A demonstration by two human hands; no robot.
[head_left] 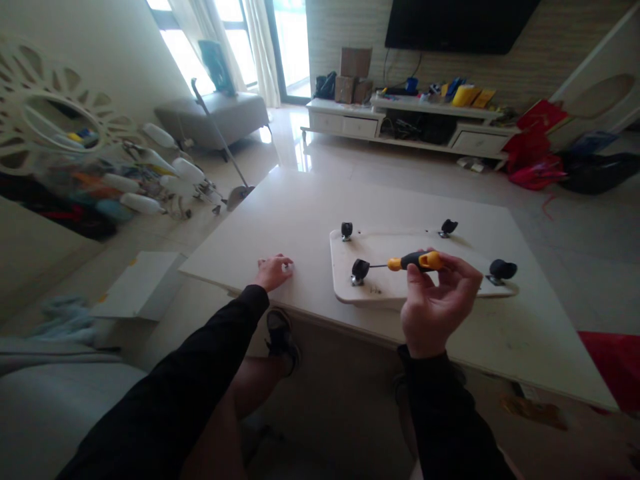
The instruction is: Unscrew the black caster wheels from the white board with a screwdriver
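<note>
My right hand (436,308) is wrapped round the black and yellow handle of a screwdriver (414,261). Its thin shaft points left, level with the near-left caster wheel (360,269). Beneath it lies a white board (390,251) with rounded corners, its casters facing up: another caster (347,231) at the far left, one (449,227) at the far right and one (501,269) at the near right. A few small screws (375,291) rest on the board's near-left corner. Left of the board, my left hand (273,272) is low at the table, thumb and fingers curled together; a tiny dark thing shows between them, too small to name.
The white table (300,213) carries the board near its front edge. A white box (143,285) stands on the floor to the left. Beyond are a grey bench (215,120), a long-handled tool (220,133) and a low white TV cabinet (360,125). Red bags (535,163) lie at the right.
</note>
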